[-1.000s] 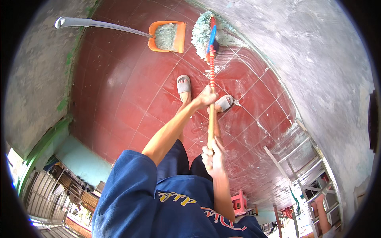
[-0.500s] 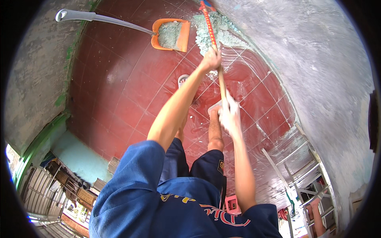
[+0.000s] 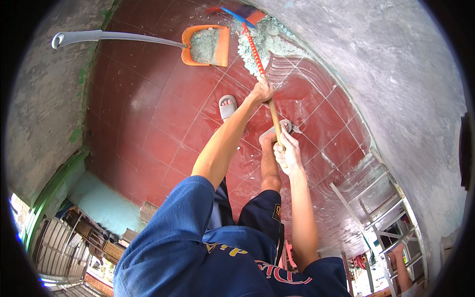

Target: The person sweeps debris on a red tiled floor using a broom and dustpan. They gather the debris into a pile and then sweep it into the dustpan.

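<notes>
Gripping a broom handle point(image 3: 263, 86) with both fists closed, left hand point(image 3: 261, 91) high, right hand point(image 3: 287, 151) low for leverage, its bristles in pale debris point(image 3: 264, 42) beside the orange dustpan point(image 3: 205, 45) on red tiles point(image 3: 148, 114).

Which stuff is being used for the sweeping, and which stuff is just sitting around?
In use:
- broom, held by left hand and right hand
- pile of grey dust
- orange dustpan, already holding some dust

Just around:
- metal ladder by the wall
- sandals on the person's feet
</notes>
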The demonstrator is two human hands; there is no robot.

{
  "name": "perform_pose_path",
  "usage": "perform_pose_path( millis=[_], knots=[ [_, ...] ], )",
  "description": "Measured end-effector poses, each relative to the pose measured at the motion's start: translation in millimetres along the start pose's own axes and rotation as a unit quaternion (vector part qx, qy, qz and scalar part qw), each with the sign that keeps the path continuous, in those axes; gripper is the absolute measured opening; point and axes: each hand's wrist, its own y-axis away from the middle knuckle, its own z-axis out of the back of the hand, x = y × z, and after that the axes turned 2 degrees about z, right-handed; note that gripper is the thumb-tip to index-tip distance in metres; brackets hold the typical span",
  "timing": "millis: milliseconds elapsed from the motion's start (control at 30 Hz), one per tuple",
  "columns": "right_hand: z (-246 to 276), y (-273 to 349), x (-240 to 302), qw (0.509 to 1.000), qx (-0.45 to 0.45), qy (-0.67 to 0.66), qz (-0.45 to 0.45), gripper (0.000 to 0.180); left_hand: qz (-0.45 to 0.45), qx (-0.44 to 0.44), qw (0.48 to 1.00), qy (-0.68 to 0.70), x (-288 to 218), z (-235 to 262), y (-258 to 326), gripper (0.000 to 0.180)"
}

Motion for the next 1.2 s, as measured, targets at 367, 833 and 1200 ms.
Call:
perform_pose_path(
  millis=[367, 833, 1200],
  knots=[
    [26, 67, -57, 0.986, 0.004, -0.158, -0.060, 0.045, -0.061, -0.077, 0.995, -0.011, -75, 38, 61, 0.022],
    [20, 205, -97, 0.990, -0.097, -0.105, 0.012, 0.046, 0.327, 0.174, 0.495, 0.786, -164, 227, 60, 0.022],
    [-57, 105, -65, 0.967, -0.185, -0.172, -0.036, 0.037, 0.347, 0.308, 0.585, 0.666, -130, 133, 15, 0.037]
  ],
)
